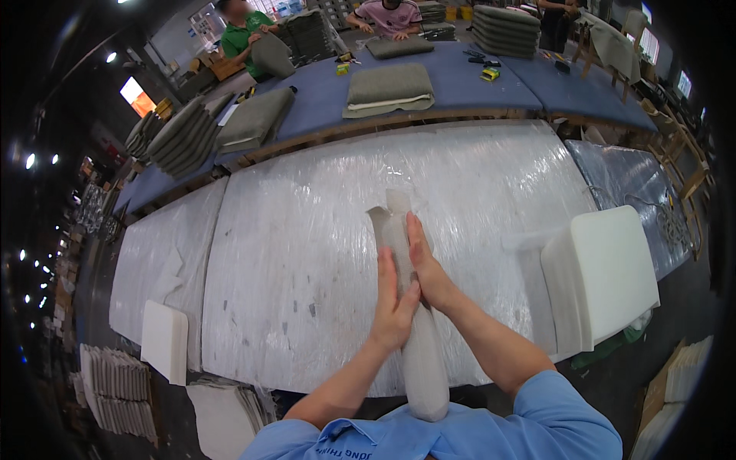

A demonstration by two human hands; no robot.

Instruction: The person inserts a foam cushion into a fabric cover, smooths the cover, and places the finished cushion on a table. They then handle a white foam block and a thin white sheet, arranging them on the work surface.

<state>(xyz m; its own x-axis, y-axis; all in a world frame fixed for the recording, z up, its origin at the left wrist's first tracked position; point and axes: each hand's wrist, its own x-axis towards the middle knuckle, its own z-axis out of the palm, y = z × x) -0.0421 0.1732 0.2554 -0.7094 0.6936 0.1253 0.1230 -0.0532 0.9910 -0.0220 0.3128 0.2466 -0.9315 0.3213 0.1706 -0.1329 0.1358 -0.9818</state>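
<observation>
A long, narrow cushion in a light beige cloth cover [425, 368] stands on edge before me. Its near end rests against my shirt, and its far end points across the table. Loose flaps of the cover [377, 218] stick up at that far end. My left hand [393, 303] lies along the cushion's left side, fingers straight and thumb across the top. Against the right side presses my right hand [427, 264], its fingers stretched toward the flaps. Between them the two palms hold the cushion. The filling inside the cover is hidden.
Clear plastic film covers the pale worktable [291, 230]. White cushion pieces are stacked at its right [613, 268], and a smaller white stack [164, 337] stands at left. Beyond, a blue table [468, 92] carries grey-green cushions [389, 86]; people work behind it.
</observation>
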